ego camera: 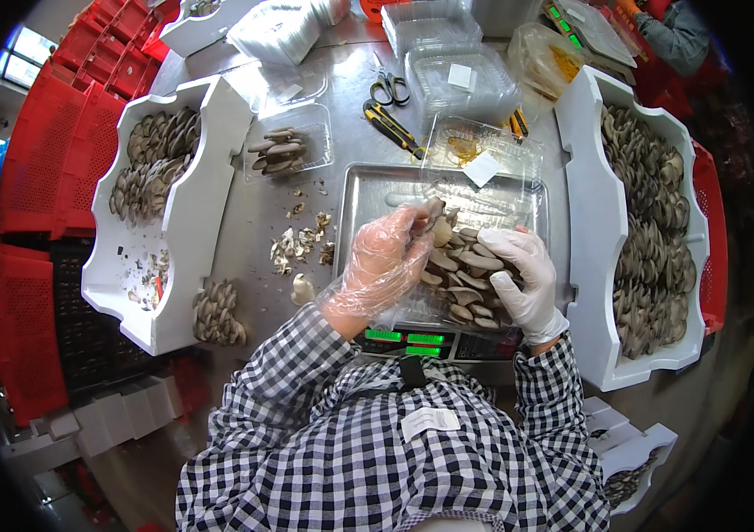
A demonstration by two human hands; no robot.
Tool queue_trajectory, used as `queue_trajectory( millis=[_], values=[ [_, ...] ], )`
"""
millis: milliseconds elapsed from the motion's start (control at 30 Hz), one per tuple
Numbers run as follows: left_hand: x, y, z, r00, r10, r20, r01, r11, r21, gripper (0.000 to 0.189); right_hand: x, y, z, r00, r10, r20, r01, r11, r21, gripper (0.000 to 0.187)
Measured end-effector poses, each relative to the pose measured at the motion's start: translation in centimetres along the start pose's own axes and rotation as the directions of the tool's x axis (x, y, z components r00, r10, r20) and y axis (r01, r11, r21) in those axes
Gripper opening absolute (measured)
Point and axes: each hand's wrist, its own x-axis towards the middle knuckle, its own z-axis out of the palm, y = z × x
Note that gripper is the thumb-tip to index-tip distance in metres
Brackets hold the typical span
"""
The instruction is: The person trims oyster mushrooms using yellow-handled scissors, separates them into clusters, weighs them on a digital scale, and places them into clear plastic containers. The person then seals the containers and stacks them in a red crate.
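Note:
My left hand [387,259], in a clear plastic glove, pinches a small oyster mushroom piece [440,223] above the steel weighing pan [367,193]. A packed cluster of grey oyster mushrooms [467,279] lies over the pan, partly under my hands. Spread along its right side, my right hand [529,282] in a white glove touches the caps with thumb and fingers apart. Green digits glow on the scale's display [425,339] at the near edge. A clear clamshell container [523,149] overlaps the pan's far edge; how far it reaches under the mushrooms is hidden.
White foam boxes of mushrooms stand left [207,179] and right [593,219]. Between are a filled clear tray [324,133], trimmings [290,249], a loose mushroom clump [217,312], scissors [389,86], a yellow-black utility knife [390,126] and stacked clear containers [463,86]. Another person's sleeve [676,36] shows far right.

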Motion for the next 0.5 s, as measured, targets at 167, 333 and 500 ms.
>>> queue_trajectory(
  millis=[167, 333, 500],
  values=[
    [1.6, -0.2, -2.2, 0.953, 0.147, 0.265, -0.206, 0.955, 0.211, 0.031, 0.2, 0.2, -0.2, 0.999, -0.036, 0.004, 0.036, 0.994, 0.103, 0.037],
    [1.9, -0.6, -3.7, 0.945, 0.05, 0.324, -0.186, 0.896, 0.403, 0.031, -0.1, 0.6, -0.2, 0.999, -0.025, 0.022, 0.02, 0.979, 0.202, 0.034],
    [1.5, 0.3, -2.6, 0.952, 0.125, 0.28, -0.187, 0.96, 0.21, 0.022, 0.6, 0.8, -0.2, 0.997, -0.046, 0.064, 0.03, 0.973, 0.231, 0.035]
  ],
)
